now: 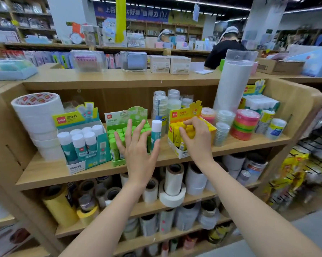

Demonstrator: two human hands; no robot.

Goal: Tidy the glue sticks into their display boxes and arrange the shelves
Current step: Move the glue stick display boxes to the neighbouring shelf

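Three glue-stick display boxes stand in a row on the wooden shelf (82,175). The teal box (89,160) on the left holds several white-capped sticks. The green box (115,156) in the middle holds green-capped sticks. The yellow box (176,147) on the right holds yellow sticks. One teal white-capped glue stick (155,132) stands upright on the shelf between the green and yellow boxes. My left hand (137,147) is spread with straight fingers in front of the green box, close to that loose stick. My right hand (195,138) curls its fingers around the yellow glue sticks (189,129) in their box.
A tall stack of white tape rolls (39,123) stands at the left end. Clear tape rolls (165,104), coloured tape (246,125) and a tall clear tube (234,84) crowd the right. Lower shelves hold paper and tape rolls. A person in black (225,51) works behind the shelf.
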